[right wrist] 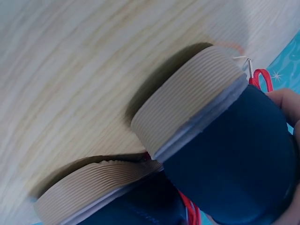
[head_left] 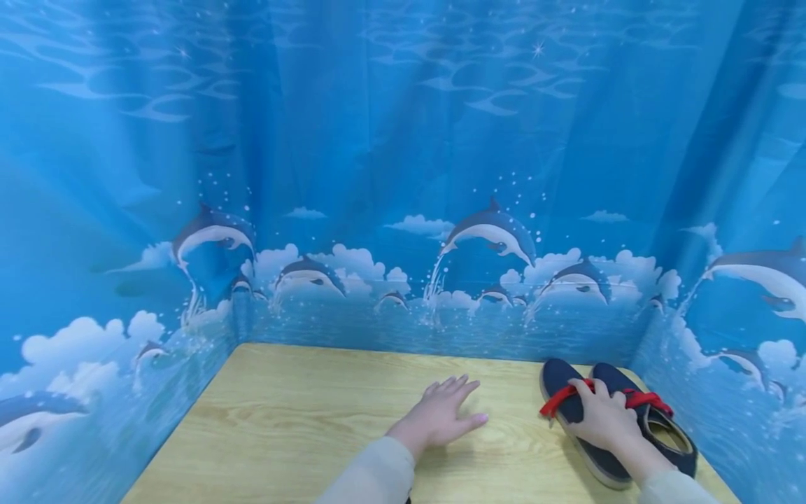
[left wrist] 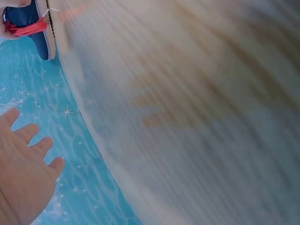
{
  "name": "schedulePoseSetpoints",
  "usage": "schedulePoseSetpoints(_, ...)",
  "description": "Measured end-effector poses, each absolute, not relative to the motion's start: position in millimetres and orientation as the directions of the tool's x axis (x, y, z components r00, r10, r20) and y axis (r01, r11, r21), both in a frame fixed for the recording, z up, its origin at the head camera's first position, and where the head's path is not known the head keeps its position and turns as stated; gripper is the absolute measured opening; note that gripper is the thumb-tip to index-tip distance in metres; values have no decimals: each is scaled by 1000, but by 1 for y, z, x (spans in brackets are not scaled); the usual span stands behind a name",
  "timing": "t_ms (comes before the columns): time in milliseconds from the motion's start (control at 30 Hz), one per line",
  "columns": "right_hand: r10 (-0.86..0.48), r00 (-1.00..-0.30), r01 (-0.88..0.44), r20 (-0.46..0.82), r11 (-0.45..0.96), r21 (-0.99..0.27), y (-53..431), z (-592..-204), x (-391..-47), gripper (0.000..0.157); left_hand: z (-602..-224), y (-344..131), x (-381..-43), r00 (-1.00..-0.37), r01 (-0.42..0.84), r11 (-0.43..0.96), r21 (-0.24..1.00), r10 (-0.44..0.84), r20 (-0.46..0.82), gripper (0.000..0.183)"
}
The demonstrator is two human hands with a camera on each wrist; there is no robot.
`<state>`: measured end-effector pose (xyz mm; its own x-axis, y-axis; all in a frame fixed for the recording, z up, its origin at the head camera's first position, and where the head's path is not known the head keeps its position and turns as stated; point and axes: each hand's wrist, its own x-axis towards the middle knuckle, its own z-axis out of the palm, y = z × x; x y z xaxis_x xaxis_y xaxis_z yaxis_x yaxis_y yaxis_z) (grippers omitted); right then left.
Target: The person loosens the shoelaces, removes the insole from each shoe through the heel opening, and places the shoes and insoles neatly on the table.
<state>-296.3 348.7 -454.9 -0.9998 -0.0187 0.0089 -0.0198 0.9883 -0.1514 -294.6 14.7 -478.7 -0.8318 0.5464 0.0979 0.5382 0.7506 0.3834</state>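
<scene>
A pair of dark navy shoes with beige soles and red laces stands at the right end of the wooden table. My right hand grips the left shoe from above, across its middle beside the red lace. In the right wrist view, fingers curl along the far side of this shoe, heel toward the camera. Close beside it stands the right shoe, its opening partly visible. My left hand hovers over the table's middle, palm down, fingers spread, holding nothing.
The light wood-grain table has a rounded far left corner. Blue curtains printed with dolphins, clouds and water enclose it at the back and both sides. The right shoe stands near the right edge, close to the curtain.
</scene>
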Motion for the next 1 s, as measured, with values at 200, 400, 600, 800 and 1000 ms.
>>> schedulePoseSetpoints(200, -38, -999, -40, 16, 989, -143, 342, -454, -294, 87, -479, 24, -302, -847, 508, 757, 410, 525, 81, 84)
schedulePoseSetpoints(400, -92, -995, -96, 37, 985, -147, 329, -456, -290, 84, -483, 28, -307, -860, 486, 768, 417, 505, 74, 86)
schedulePoseSetpoints(600, -152, -987, -158, 55, 977, -143, 316, -462, -286, 84, -489, 30, -305, -854, 503, 766, 402, 512, 93, 85)
schedulePoseSetpoints(800, -209, -976, -214, 53, 967, -137, 302, -460, -282, 83, -488, 35, -306, -847, 523, 783, 338, 524, 97, 81)
schedulePoseSetpoints(1000, -254, -966, -258, 41, 958, -127, 291, -461, -279, 84, -482, 39, -312, -848, 518, 797, 312, 526, 64, 79)
